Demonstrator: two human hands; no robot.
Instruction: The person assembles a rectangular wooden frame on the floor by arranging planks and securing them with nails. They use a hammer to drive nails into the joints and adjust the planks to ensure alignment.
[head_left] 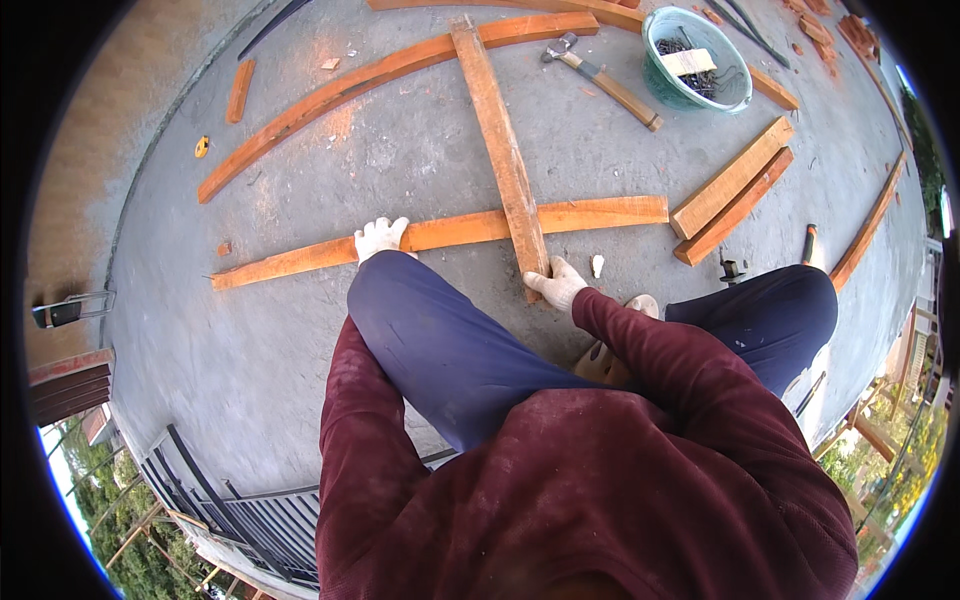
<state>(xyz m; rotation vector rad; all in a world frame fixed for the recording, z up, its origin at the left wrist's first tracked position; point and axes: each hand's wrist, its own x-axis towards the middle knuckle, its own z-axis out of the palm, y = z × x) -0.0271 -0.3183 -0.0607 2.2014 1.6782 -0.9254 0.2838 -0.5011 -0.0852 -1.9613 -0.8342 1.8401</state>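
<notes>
No packages, labels, signs or screens show here — only bare timber, tools and concrete.

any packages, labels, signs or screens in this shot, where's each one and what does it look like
No signs or screens show.
Pale box: a small flat cream rectangle lying on the dark nails inside the green bucket, top right, beside the hammer; any print is too small to tell.
Yellow item: small and rounded, on the concrete at upper left; too small to tell if labelled.
</notes>
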